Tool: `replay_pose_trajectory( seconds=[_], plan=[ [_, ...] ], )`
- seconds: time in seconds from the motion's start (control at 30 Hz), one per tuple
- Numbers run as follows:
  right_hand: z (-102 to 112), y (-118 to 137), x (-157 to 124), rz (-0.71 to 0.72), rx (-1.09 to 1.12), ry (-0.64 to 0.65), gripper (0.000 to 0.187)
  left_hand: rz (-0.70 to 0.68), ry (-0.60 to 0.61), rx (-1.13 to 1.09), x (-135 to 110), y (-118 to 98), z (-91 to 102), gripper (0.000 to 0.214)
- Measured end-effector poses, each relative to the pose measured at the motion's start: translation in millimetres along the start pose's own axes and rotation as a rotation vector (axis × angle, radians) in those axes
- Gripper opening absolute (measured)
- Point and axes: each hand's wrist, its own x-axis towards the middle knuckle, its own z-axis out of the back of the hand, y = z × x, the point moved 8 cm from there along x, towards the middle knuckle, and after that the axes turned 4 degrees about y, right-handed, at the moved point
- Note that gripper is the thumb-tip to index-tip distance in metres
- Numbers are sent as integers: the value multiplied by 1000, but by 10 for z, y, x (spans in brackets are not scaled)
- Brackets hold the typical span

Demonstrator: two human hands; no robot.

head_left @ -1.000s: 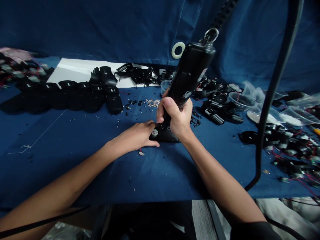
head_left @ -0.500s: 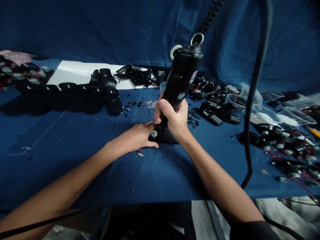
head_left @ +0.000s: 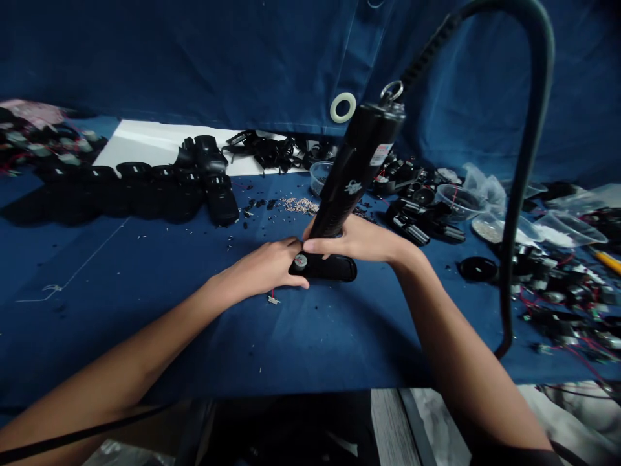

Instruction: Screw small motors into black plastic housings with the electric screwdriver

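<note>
A black oblong plastic part (head_left: 330, 266) lies on the blue cloth at the middle, with a small round silver motor at its left end. My left hand (head_left: 269, 264) rests on the cloth and pinches that left end. My right hand (head_left: 361, 239) holds the lower end of a black electric screwdriver (head_left: 356, 168), fingers wrapped round it. The tool leans up to the right, its tip down near the part's left end. A thick black cable (head_left: 526, 162) arcs from the tool's top down to the right.
A row of black housings (head_left: 140, 188) lies at the back left beside a white sheet (head_left: 145, 139). Loose screws (head_left: 301, 205) are scattered behind the tool. Clear plastic cups (head_left: 458, 197), bags and black wired parts (head_left: 557, 285) crowd the right side. The table edge runs along the bottom.
The screwdriver has tilted further to the right and my right hand has slid down to its lower end, uncovering the black part. My left hand has stayed put.
</note>
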Motion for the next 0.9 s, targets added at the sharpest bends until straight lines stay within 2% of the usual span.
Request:
replay_pose_trajectory(
  seconds=[0.07,0.17,0.3,0.4,0.63,0.77,0.9],
  plan=[
    [-72,-73,5,-47,92,60,27,14,-5,-6,-1,10,2,54],
    [-125,-103,28,-68,161,31,21,33,0,0,-6,28,-7,53],
    [-116,56,49,49,-112,-73,10,41,27,-10,-15,46,-40,50],
    [-88,164,21,114,-309,-164,15,52,44,-19,-16,59,-71,47],
    [-89,46,-23,78,-179,-147,11,16,27,-24,-5,24,-86,51],
    [97,275,-53,124,-152,-200,6,22,3,-70,-10,11,-76,54],
    [407,601,-229,176,22,-350,9,63,-45,-123,-42,9,-39,58]
  ],
)
